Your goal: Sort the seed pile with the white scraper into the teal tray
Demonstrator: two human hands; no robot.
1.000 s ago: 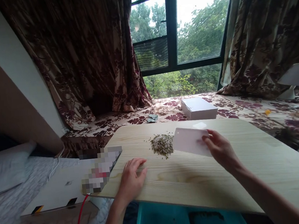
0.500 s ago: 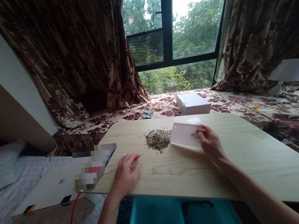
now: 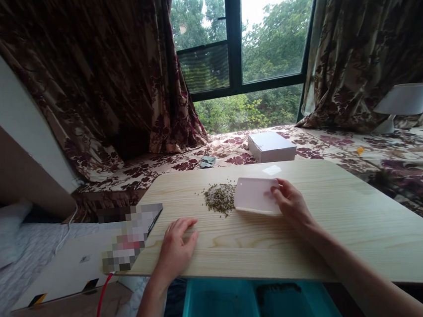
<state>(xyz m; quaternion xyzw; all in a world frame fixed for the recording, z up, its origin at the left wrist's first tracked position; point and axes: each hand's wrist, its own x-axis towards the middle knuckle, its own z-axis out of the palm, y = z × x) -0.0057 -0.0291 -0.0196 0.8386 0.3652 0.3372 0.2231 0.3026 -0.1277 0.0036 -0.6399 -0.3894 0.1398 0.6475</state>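
Note:
My right hand (image 3: pixel 292 201) grips the right end of a white plastic scraper (image 3: pixel 255 195), a thin board with rounded corners and a small hole near one corner. Its left edge meets the right side of a loose pile of small green beans and white grains (image 3: pixel 221 199) on the wooden table. The scraper is tilted, with its broad face towards me. Below and left of the pile, my left hand (image 3: pixel 178 246) rests on the tabletop with relaxed fingers apart, holding nothing. Some stray beans lie around the pile.
The pale wooden table (image 3: pixel 353 234) has a turquoise two-part bin (image 3: pixel 220 307) below its near edge. A blurred-out object (image 3: pixel 133 241) with a red cable sits at the left edge. Behind stand a white box (image 3: pixel 272 146) and a lamp (image 3: pixel 404 100) on the patterned ledge.
My right hand has brought the scraper a little left, against the pile's right side. My left hand has stayed in place. The whole view has shifted slightly.

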